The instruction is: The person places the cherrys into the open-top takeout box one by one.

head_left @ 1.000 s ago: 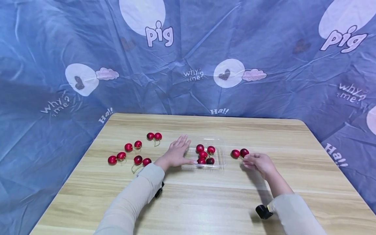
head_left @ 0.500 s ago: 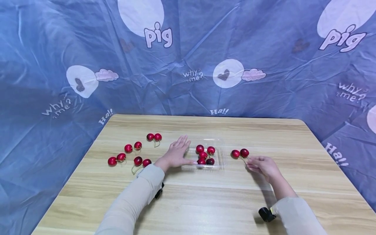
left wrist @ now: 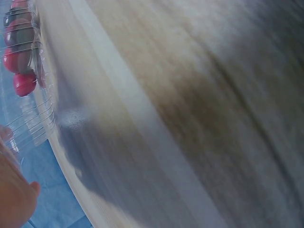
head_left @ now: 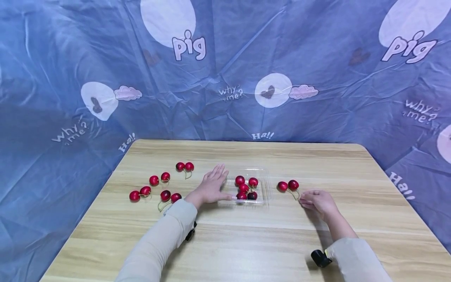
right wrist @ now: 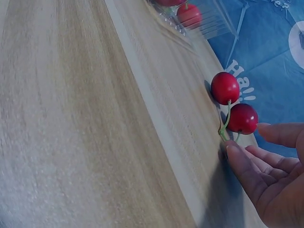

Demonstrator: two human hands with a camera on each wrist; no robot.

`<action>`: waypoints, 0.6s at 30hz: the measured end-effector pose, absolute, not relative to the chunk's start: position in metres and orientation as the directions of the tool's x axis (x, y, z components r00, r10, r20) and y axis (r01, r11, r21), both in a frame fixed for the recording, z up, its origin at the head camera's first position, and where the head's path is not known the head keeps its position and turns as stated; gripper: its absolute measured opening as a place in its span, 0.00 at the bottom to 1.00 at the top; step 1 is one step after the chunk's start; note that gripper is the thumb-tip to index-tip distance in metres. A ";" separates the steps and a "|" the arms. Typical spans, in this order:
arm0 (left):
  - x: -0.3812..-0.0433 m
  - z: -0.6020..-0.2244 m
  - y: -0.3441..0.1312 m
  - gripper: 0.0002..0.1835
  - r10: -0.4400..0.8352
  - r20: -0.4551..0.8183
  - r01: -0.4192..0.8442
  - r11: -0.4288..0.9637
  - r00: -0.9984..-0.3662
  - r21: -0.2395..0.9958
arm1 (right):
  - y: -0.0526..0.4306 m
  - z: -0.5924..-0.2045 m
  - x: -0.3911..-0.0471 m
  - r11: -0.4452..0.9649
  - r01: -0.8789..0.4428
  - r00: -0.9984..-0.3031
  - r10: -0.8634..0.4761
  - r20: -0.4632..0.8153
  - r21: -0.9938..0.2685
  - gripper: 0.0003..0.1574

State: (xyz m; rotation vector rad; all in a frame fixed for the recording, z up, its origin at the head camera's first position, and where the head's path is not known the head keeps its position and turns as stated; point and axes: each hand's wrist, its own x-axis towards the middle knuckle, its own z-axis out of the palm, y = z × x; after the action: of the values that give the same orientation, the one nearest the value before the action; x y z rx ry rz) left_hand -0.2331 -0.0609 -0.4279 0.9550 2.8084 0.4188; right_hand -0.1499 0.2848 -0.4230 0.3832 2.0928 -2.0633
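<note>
A clear plastic box (head_left: 262, 176) with several red cherries (head_left: 243, 188) in it stands mid-table. My left hand (head_left: 210, 188) rests at its left side, fingers spread and straight, the thumb along the near edge. In the left wrist view only part of that hand (left wrist: 16, 194) shows beside the box wall (left wrist: 47, 111). Right of the box lies a pair of cherries (head_left: 293, 185) joined by green stems (right wrist: 228, 116). My right hand (head_left: 318, 203) is just beyond the stem ends. In the right wrist view its thumb tip is right at the stem joint, the index finger extended apart from it.
Several more cherry pairs lie on the left of the wooden table (head_left: 232, 250), one pair (head_left: 170, 196) close to my left sleeve (head_left: 158, 239). A blue printed cloth (head_left: 225, 70) hangs behind the table's far edge.
My right hand has drawn back from over the right-hand cherry to the stem ends, slightly right and nearer. The cherry pair and my left hand keep their places; the view has tilted slightly.
</note>
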 end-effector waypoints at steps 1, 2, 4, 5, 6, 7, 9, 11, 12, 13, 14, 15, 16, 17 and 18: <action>-0.233 -0.428 -0.061 0.53 0.616 -0.047 0.575 0.758 -0.786 0.308 | 0.286 -0.424 -0.150 -0.005 0.307 -0.950 0.058 -0.307 -0.952 0.21; -0.233 -0.428 -0.061 0.53 0.616 -0.046 0.575 0.758 -0.787 0.309 | 0.286 -0.425 -0.151 -0.012 0.314 -0.947 0.065 -0.314 -0.949 0.20; -0.233 -0.428 -0.061 0.53 0.615 -0.043 0.574 0.757 -0.788 0.311 | 0.287 -0.426 -0.152 -0.031 0.325 -0.943 0.072 -0.326 -0.945 0.20; -0.232 -0.428 -0.061 0.53 0.614 -0.043 0.573 0.758 -0.788 0.312 | 0.287 -0.426 -0.153 -0.035 0.330 -0.940 0.076 -0.332 -0.943 0.20; -0.232 -0.427 -0.061 0.53 0.614 -0.041 0.573 0.757 -0.788 0.313 | 0.287 -0.426 -0.154 -0.044 0.337 -0.937 0.083 -0.340 -0.940 0.21; -0.232 -0.427 -0.061 0.53 0.613 -0.040 0.573 0.757 -0.789 0.315 | 0.287 -0.426 -0.154 -0.051 0.344 -0.934 0.086 -0.348 -0.937 0.21; -0.232 -0.427 -0.062 0.53 0.613 -0.041 0.572 0.757 -0.789 0.316 | 0.287 -0.426 -0.156 -0.068 0.355 -0.929 0.090 -0.360 -0.932 0.22; -0.232 -0.427 -0.061 0.53 0.613 -0.044 0.571 0.758 -0.789 0.314 | 0.286 -0.426 -0.157 -0.073 0.367 -0.923 0.091 -0.373 -0.927 0.22; -0.232 -0.427 -0.061 0.53 0.614 -0.044 0.572 0.757 -0.788 0.315 | 0.286 -0.427 -0.158 -0.075 0.373 -0.920 0.096 -0.380 -0.925 0.22; -0.232 -0.427 -0.061 0.53 0.614 -0.047 0.572 0.758 -0.788 0.315 | 0.286 -0.427 -0.159 -0.081 0.375 -0.919 0.094 -0.382 -0.923 0.21; -0.232 -0.427 -0.061 0.53 0.614 -0.047 0.572 0.758 -0.788 0.314 | 0.285 -0.427 -0.160 -0.076 0.379 -0.917 0.100 -0.385 -0.922 0.21; -0.232 -0.426 -0.061 0.53 0.614 -0.048 0.572 0.759 -0.788 0.313 | 0.285 -0.427 -0.160 -0.070 0.381 -0.917 0.099 -0.387 -0.922 0.20; -0.232 -0.426 -0.061 0.53 0.613 -0.049 0.571 0.759 -0.788 0.314 | 0.284 -0.427 -0.161 -0.065 0.385 -0.915 0.104 -0.390 -0.921 0.20; -0.232 -0.426 -0.061 0.52 0.614 -0.049 0.571 0.758 -0.788 0.316 | 0.282 -0.426 -0.162 -0.056 0.389 -0.913 0.107 -0.393 -0.920 0.19; -0.232 -0.426 -0.061 0.52 0.613 -0.050 0.570 0.758 -0.788 0.317 | 0.281 -0.426 -0.163 -0.052 0.393 -0.911 0.116 -0.396 -0.918 0.19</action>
State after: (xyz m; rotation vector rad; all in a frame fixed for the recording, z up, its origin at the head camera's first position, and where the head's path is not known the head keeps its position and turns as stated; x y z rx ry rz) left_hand -0.2319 -0.0613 -0.4256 0.9493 2.8027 0.4328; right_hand -0.1627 0.2811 -0.4259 0.5525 2.0162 -2.0728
